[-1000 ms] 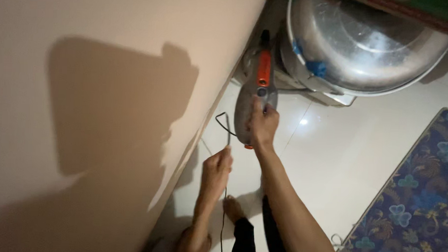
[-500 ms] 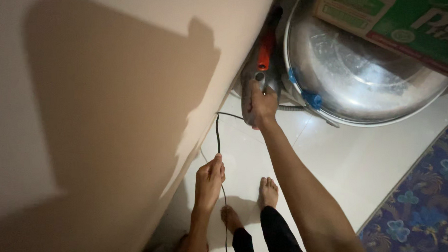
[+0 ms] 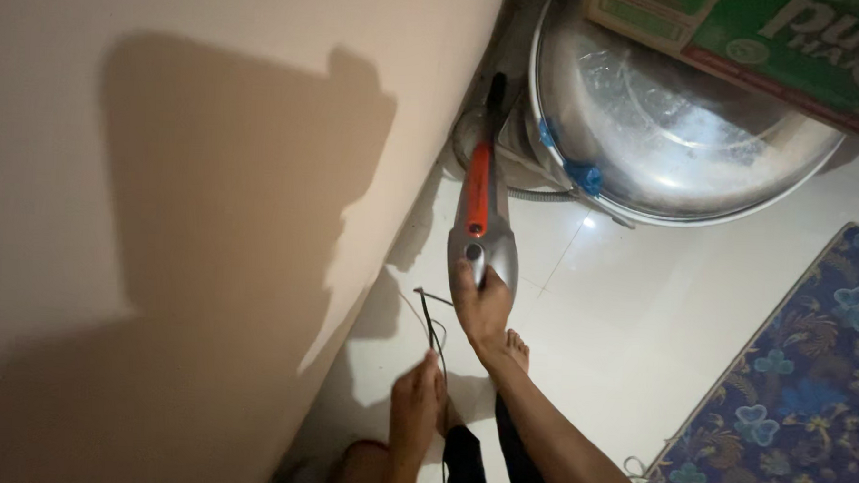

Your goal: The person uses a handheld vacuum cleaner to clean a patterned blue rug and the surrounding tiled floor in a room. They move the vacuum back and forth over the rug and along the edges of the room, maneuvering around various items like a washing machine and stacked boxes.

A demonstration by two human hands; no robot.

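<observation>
Beside the cream wall (image 3: 213,167), the left hand (image 3: 414,403) pinches the limp black cord (image 3: 431,320), while the right hand (image 3: 481,305) closes round the rear grip of the rigid, apparently light handheld vacuum (image 3: 481,215), nozzle toward the metal basin (image 3: 681,126).

Wall (image 3: 183,214) occupies the left side; tiled floor (image 3: 626,334) to its right. Handheld vacuum (image 3: 483,215) lies along the wall's foot, nozzle pointing away, rear end in the right hand (image 3: 480,305). Left hand (image 3: 414,398) sits nearer, left of the right forearm, holding the cord (image 3: 431,323). Metal basin (image 3: 672,117) stands beyond, right of the vacuum, a carton (image 3: 770,39) on it. Mat (image 3: 786,378) lies far right.
</observation>
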